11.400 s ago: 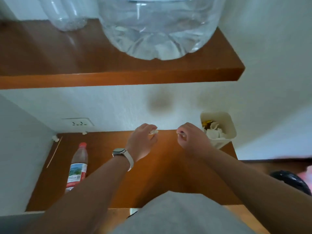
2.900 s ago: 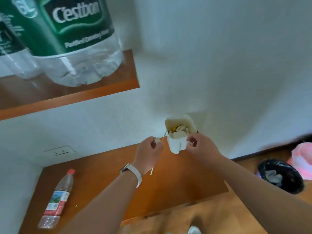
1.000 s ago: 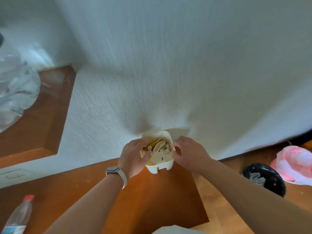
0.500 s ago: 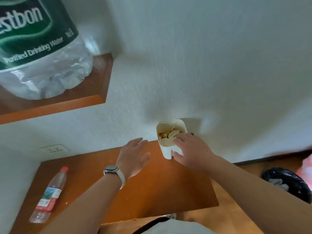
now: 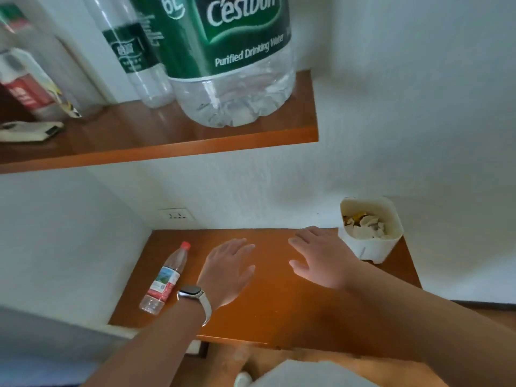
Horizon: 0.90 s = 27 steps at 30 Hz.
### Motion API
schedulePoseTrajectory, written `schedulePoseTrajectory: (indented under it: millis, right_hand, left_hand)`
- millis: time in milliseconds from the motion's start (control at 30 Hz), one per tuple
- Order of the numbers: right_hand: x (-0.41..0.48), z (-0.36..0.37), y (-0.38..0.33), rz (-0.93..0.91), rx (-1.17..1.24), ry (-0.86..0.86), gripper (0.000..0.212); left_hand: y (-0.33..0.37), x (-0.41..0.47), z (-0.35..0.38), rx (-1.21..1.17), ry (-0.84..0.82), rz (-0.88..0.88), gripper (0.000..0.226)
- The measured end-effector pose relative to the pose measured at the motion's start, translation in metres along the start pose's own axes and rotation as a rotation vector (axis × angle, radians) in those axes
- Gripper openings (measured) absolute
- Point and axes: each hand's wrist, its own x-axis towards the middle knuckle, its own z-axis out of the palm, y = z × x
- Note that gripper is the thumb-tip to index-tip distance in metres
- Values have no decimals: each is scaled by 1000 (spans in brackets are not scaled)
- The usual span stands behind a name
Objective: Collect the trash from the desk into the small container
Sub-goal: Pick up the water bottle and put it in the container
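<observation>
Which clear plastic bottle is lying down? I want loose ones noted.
The small red-capped clear bottle on the wooden desk; the green-labelled bottles stand upright on the shelf.

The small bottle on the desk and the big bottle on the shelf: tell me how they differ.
The small bottle lies on its side on the desk; the big bottle stands upright on the shelf. The small bottle has a red-and-white label and a red cap; the big bottle has a green label, its cap out of frame. The big bottle is far wider. Both are clear plastic.
</observation>
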Motion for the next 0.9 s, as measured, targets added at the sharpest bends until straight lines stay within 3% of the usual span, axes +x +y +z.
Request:
schedulePoseTrajectory:
  millis: [500, 700, 900]
  right_hand:
    - [144, 60, -201, -36, -91, -174, 58]
    - [174, 93, -246, 78, -41, -236, 60]
    - [191, 123, -262, 204, 127, -280, 61]
  left_hand:
    - [-237, -63, 11, -42, 79, -51, 48]
    - [-290, -58, 40, -22, -43, -155, 55]
    - [-298, -43, 79, -166, -165, -343, 58]
